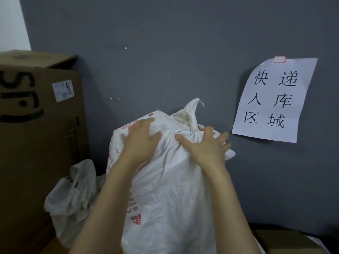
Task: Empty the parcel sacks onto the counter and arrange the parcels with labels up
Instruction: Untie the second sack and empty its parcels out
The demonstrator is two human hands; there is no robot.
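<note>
Both hands on full white woven sack (170, 180) with red print, frame centre: left hand (140, 138) fingers spread flat, right hand (205, 143) pinching its bunched neck.

Full white sack (170, 189), upright, tied
</note>
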